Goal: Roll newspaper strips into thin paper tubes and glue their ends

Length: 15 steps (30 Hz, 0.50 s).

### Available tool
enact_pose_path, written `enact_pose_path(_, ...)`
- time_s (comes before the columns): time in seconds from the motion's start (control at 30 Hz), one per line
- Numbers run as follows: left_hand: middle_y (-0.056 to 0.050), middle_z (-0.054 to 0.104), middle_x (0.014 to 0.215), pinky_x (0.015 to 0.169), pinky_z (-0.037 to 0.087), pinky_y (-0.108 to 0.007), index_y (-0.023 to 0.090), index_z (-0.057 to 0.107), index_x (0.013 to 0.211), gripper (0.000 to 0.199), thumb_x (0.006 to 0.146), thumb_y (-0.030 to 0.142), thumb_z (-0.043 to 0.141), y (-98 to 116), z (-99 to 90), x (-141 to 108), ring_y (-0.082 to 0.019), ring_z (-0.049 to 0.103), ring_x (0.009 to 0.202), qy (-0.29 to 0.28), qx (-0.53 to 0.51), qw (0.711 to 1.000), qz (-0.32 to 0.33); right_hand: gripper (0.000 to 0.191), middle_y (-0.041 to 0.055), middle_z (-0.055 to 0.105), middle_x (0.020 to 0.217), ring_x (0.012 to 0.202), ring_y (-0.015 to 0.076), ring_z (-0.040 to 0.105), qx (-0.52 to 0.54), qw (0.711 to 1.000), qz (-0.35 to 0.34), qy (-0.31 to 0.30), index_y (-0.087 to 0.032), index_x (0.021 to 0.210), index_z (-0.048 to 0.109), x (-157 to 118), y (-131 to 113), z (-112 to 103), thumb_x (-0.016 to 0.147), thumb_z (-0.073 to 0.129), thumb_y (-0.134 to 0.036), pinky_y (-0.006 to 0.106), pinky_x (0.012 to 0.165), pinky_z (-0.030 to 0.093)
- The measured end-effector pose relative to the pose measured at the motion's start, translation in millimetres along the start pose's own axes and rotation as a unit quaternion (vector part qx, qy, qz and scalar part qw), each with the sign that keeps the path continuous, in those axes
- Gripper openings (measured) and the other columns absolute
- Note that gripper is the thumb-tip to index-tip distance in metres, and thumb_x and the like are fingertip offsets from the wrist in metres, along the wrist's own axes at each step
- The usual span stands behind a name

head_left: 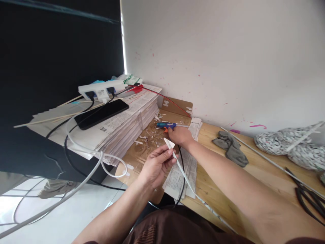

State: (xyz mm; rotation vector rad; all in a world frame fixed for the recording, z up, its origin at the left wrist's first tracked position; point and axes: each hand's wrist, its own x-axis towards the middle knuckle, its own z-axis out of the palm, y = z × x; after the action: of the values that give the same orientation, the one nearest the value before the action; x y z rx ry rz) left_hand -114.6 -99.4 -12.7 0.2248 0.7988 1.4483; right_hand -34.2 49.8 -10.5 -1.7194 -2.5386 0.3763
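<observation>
My left hand (158, 162) pinches a long, thin rolled paper strip (189, 186) near its upper end, where a loose pointed paper flap sticks up. From there the strip trails down to the right, past my lap. Just beyond the flap, my right hand (180, 136) is closed round a blue hot glue gun (165, 125) with an orange trigger. A glue stick juts from the gun's back, and its nozzle faces left over a brown cardboard sheet (149, 144). The glue gun's grip is mostly hidden by my fingers.
At left, a tall newspaper stack (144, 118) carries a black phone (101, 114), a power strip (101, 88) and thin sticks. Cut newspaper strips (175, 181) lie under my right arm. A grey cloth (231, 149), black scissors (304, 193) and woven paper pieces (276, 140) sit at right.
</observation>
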Motion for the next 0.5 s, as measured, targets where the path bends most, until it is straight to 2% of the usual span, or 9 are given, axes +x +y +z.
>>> enact_pose_path(0.2, -0.006, 0.070, 0.076, 0.060, 0.058, -0.017, 0.011, 0.067, 0.086, 0.015, 0.072, 0.007, 0.072, -1.4, 0.1, 1.2, -0.015, 0.070, 0.070, -0.027, 0.008, 1.000, 0.006, 0.068, 0.0239, 0.068, 0.105, 0.104, 0.0331, 0.063, -0.013, 1.000, 0.003, 0.011, -0.007, 0.099, 0.070, -7.1, -0.7, -10.0, 0.095, 0.022, -0.055, 0.038, 0.085, 0.045)
enact_pose_path(0.27, -0.005, 0.069, 0.078, 0.061, 0.058, -0.017, 0.011, 0.068, 0.087, 0.016, 0.072, 0.009, 0.073, -0.6, 0.7, 0.7, -0.014, 0.070, 0.071, -0.033, 0.015, 0.999, 0.015, 0.071, 0.0233, 0.069, 0.101, 0.101, 0.0338, 0.064, -0.005, 1.000, -0.003, 0.031, -0.009, 0.093, 0.070, -19.3, 4.5, -20.2, 0.093, 0.021, -0.060, 0.039, 0.081, 0.046)
enact_pose_path(0.33, -0.005, 0.069, 0.079, 0.061, 0.058, -0.016, 0.011, 0.068, 0.087, 0.016, 0.072, 0.010, 0.074, 0.6, 2.9, 0.4, -0.013, 0.069, 0.072, -0.039, 0.022, 0.999, 0.024, 0.068, 0.0201, 0.070, 0.094, 0.094, 0.0303, 0.066, 0.042, 0.997, -0.023, 0.052, -0.013, 0.086, 0.068, -40.0, 13.8, -31.8, 0.093, 0.020, -0.060, 0.037, 0.078, 0.046)
enact_pose_path(0.37, -0.005, 0.069, 0.080, 0.061, 0.058, -0.016, 0.011, 0.068, 0.088, 0.017, 0.072, 0.011, 0.074, 1.2, 5.0, 0.5, -0.012, 0.068, 0.071, -0.041, 0.024, 0.999, 0.027, 0.065, 0.0169, 0.071, 0.088, 0.086, 0.0264, 0.067, 0.095, 0.994, -0.045, 0.027, -0.015, 0.083, 0.066, -53.4, 19.7, -37.3, 0.093, 0.021, -0.061, 0.034, 0.075, 0.046)
enact_pose_path(0.4, -0.004, 0.068, 0.080, 0.061, 0.058, -0.016, 0.011, 0.068, 0.088, 0.017, 0.072, 0.010, 0.073, 1.4, 7.8, 0.9, -0.011, 0.068, 0.070, -0.041, 0.024, 0.998, 0.029, 0.064, 0.0131, 0.070, 0.078, 0.074, 0.0223, 0.067, 0.175, 0.983, -0.047, -0.027, -0.016, 0.081, 0.064, -68.2, 26.0, -41.9, 0.093, 0.022, -0.063, 0.032, 0.068, 0.047)
enact_pose_path(0.47, -0.003, 0.068, 0.078, 0.061, 0.057, -0.016, 0.011, 0.067, 0.087, 0.017, 0.071, 0.009, 0.073, 0.4, 15.3, 2.6, -0.009, 0.066, 0.065, -0.041, 0.022, 0.998, 0.030, 0.063, 0.0076, 0.067, 0.072, 0.060, 0.0177, 0.063, 0.344, 0.924, -0.057, -0.156, -0.018, 0.085, 0.059, -99.5, 39.0, -48.2, 0.090, 0.023, -0.069, 0.029, 0.057, 0.046)
enact_pose_path(0.5, -0.002, 0.067, 0.077, 0.060, 0.057, -0.017, 0.011, 0.067, 0.087, 0.017, 0.071, 0.008, 0.074, -1.0, 19.8, 3.9, -0.008, 0.065, 0.063, -0.043, 0.024, 0.998, 0.030, 0.056, 0.0054, 0.067, 0.074, 0.061, 0.0167, 0.063, 0.387, 0.902, -0.070, -0.181, -0.019, 0.087, 0.057, -114.5, 45.0, -49.7, 0.088, 0.032, -0.069, 0.027, 0.056, 0.045)
